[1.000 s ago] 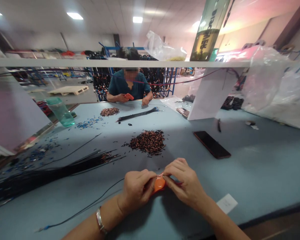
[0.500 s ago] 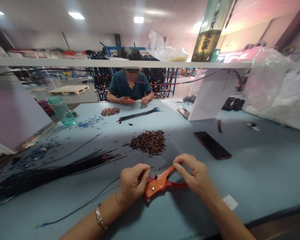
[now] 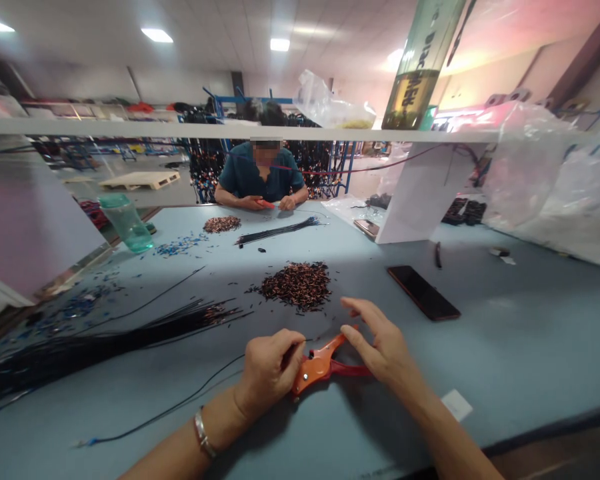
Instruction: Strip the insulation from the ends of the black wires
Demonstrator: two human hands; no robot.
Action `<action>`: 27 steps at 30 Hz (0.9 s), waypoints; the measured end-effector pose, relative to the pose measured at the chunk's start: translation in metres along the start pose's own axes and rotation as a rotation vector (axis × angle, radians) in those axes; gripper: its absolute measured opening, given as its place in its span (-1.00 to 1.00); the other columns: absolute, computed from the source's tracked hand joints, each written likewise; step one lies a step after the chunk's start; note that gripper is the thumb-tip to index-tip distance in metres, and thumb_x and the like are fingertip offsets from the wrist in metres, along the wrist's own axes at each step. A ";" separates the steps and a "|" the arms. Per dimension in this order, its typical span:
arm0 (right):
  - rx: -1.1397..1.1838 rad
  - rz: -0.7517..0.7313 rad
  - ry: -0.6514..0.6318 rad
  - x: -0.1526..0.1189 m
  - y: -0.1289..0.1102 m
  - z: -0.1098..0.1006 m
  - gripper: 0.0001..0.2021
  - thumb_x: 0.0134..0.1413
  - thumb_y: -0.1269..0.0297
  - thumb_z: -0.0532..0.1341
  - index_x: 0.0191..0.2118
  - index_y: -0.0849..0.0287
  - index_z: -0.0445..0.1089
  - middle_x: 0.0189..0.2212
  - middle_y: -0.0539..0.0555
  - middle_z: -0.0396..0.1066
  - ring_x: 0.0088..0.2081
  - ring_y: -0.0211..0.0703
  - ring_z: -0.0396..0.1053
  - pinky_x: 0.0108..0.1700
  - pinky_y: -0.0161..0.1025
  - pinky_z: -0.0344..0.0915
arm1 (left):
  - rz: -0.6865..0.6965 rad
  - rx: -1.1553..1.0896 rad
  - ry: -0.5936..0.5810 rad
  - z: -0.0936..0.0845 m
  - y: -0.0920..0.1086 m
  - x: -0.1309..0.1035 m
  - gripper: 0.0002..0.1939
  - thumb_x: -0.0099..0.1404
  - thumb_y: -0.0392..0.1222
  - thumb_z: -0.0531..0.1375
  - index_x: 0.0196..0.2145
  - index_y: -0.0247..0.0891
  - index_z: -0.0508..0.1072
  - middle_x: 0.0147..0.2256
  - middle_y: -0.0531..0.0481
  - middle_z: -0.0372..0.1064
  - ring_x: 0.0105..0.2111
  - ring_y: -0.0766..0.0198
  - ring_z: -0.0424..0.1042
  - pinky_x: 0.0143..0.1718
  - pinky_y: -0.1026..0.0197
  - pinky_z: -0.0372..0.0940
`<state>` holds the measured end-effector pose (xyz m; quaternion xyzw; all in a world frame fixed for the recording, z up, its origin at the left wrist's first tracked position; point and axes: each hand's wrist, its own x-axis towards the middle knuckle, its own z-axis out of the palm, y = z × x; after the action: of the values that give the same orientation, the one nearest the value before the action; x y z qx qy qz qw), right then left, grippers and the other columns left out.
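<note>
Thumb and fingers of my left hand [image 3: 273, 365] pinch a thin black wire [image 3: 180, 401], whose short end pokes out to the right. From that hand the wire trails down to the left and ends in a blue terminal [image 3: 93, 441]. Just right of my left hand lie orange-and-red wire strippers [image 3: 314, 371], their jaw end partly behind the hand. My right hand [image 3: 380, 340] is at the handles, fingers apart; its thumb is beside the tip of the orange handle, and I cannot tell if it touches.
A bundle of black wires [image 3: 130, 347] lies left. Beyond the strippers is a pile of dark and copper-coloured scraps [image 3: 296, 285]. A phone [image 3: 423, 292] rests to the right. A co-worker [image 3: 263, 177] sits opposite, under a white shelf [image 3: 180, 128] across the table.
My right hand's index finger and thumb, closed on the orange handle's tip before, have parted. The left hand, still pinching the wire, has shifted slightly right.
</note>
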<state>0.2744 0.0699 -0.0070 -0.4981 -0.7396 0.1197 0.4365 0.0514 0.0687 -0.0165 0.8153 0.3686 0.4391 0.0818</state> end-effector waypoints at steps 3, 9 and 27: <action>-0.073 0.060 0.010 0.000 0.008 -0.001 -0.64 0.19 0.28 0.11 0.10 0.14 0.31 0.01 0.24 0.42 -0.07 0.04 0.43 -0.07 -0.02 0.35 | -0.056 -0.013 0.008 0.001 -0.001 0.000 -0.86 0.32 -0.31 0.10 -0.39 -0.25 0.42 -0.58 0.09 0.45 -0.66 0.43 0.34 -0.57 0.39 0.16; -0.174 -0.031 -0.427 0.002 -0.006 -0.020 -0.67 0.06 0.26 0.29 -0.02 0.08 0.41 -0.01 0.19 0.47 0.01 0.12 0.39 0.01 0.08 0.24 | -0.187 -0.015 0.051 0.000 -0.004 0.004 -0.84 0.30 -0.28 0.11 -0.41 -0.25 0.45 -0.60 0.11 0.41 -0.63 0.41 0.36 -0.55 0.41 0.23; -0.021 0.013 -0.314 0.002 -0.003 -0.031 -0.54 -0.27 0.37 0.34 -0.09 0.14 0.44 -0.12 0.17 0.43 -0.08 0.13 0.34 -0.02 0.07 0.28 | -0.397 -0.095 0.238 -0.005 -0.011 0.007 -0.79 0.28 -0.13 0.13 -0.43 -0.26 0.47 -0.60 0.13 0.33 -0.61 0.40 0.27 -0.56 0.41 0.19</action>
<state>0.2962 0.0617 0.0143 -0.4827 -0.7966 0.1914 0.3096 0.0443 0.0803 -0.0136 0.6645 0.5076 0.5242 0.1610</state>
